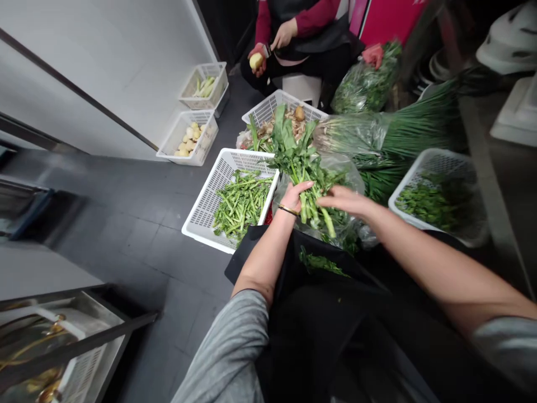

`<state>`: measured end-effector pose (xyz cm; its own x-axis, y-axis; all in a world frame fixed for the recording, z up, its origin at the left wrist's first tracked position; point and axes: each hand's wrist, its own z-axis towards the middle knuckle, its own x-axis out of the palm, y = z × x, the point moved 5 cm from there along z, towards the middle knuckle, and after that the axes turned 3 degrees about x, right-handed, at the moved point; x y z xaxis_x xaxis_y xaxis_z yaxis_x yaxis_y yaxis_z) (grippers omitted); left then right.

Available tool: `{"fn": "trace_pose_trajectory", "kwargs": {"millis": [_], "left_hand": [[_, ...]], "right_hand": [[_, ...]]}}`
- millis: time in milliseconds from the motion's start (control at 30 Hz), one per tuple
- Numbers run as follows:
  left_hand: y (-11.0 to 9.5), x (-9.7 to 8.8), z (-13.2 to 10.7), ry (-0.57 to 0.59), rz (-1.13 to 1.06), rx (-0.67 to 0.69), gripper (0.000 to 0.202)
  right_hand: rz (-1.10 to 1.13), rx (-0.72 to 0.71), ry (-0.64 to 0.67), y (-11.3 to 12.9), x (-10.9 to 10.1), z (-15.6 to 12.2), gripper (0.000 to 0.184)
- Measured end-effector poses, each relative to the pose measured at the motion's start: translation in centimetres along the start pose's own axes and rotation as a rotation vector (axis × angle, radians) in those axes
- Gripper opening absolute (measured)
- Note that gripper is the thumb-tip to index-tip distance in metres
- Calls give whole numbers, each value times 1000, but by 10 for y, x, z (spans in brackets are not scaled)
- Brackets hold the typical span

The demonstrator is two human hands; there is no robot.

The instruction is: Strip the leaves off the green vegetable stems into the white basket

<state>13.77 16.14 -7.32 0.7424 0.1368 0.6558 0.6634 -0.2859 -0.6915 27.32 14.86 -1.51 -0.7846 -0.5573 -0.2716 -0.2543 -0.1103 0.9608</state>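
Observation:
My left hand (296,195) is closed around the stems of a bunch of leafy greens (298,157), held upright over a clear plastic bag (335,168). My right hand (344,200) rests on the same stems from the right, fingers bent around them. Just left of my hands, a white basket (205,201) holds trimmed green stalks (241,202). A few green scraps (321,263) lie on the black apron over my lap.
Another white basket (451,165) of greens stands at right, beside long bagged scallions (403,134). A basket of scraps (268,109) is behind. A person in red (302,22) peels a potato (256,60). Two baskets (188,137) stand by the wall.

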Motion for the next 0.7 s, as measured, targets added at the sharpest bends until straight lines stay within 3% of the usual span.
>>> {"fn": "trace_pose_trajectory", "kwargs": {"millis": [100, 167, 267, 367, 433, 533, 600, 700], "left_hand": [[-2, 14, -8, 20, 2, 9, 24], [-2, 17, -15, 8, 30, 20, 21], [-8, 7, -29, -137, -4, 77, 13], [-24, -13, -47, -294, -116, 177, 10], [-34, -24, -62, -305, -135, 214, 18], [-29, -35, -86, -304, -47, 109, 29], [-9, -30, -98, -262, -3, 25, 26], [22, -7, -104, -134, -23, 74, 27]], "right_hand": [[145, 101, 184, -33, 38, -2, 35], [265, 152, 184, -37, 45, -6, 30], [460, 268, 100, -38, 36, -19, 22], [508, 325, 49, -43, 24, -35, 22], [537, 334, -7, -48, 17, -45, 20], [624, 271, -164, -45, 11, -54, 20], [529, 252, -181, -35, 19, -53, 21], [-19, 277, -135, -17, 44, -43, 24]]}}
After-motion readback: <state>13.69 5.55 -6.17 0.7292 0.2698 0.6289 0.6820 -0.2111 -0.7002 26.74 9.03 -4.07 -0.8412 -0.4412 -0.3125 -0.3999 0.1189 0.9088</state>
